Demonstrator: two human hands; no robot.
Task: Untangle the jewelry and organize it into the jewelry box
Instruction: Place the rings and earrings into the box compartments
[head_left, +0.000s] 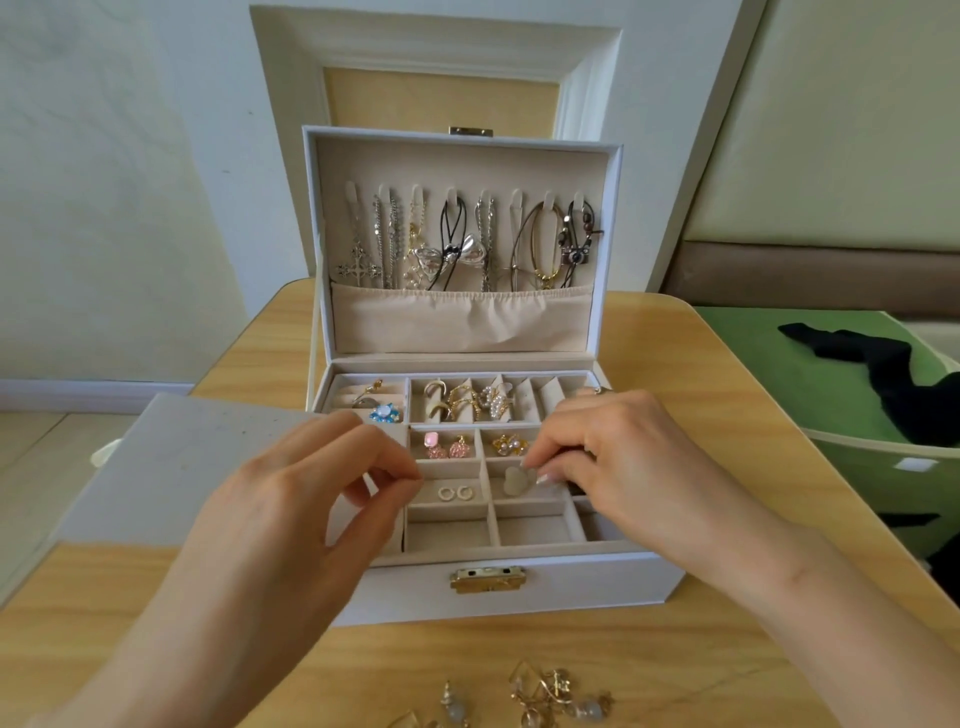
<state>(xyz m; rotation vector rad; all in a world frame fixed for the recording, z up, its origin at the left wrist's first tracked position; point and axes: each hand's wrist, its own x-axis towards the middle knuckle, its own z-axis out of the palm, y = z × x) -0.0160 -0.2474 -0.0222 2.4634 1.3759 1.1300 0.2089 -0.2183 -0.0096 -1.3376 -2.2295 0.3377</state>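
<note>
**Jewelry box open on worktop; both hands over the tray**

The jewelry box (519, 587) stands on the wooden worktop (675, 649) with its lid (467, 166) raised upright. Its gold latch (488, 579) faces the person. Necklaces (384, 244) hang in a row from hooks inside the lid, their lower ends tucked into a fabric pocket.

Tray contents:
- Back row: rings (457, 402) are set in the padded slots. A blue flower piece (385, 413) lies in the back left compartment.
- Middle row: pink earrings (444, 447) occupy one compartment and gold pearl earrings (509, 444) the next one to the right.
- Below the pink pair: two white hoops (453, 492) lie side by side.

The left hand (311, 493) is held over the left side of the tray, fingers curled, thumb and forefinger tips meeting. Whether anything sits between them cannot be determined.

The right hand (613, 457) reaches in from the right, fingers curled. Its fingertips pinch the edge of a pale heart-shaped piece (514, 480), which sits in the compartment just right of the hoops.

A tangled heap of gold jewelry (550, 691) lies on the worktop at the near edge, well apart from the box. A flat pale panel (182, 467) lies beside the box on the left, partly beneath the left hand.
</note>
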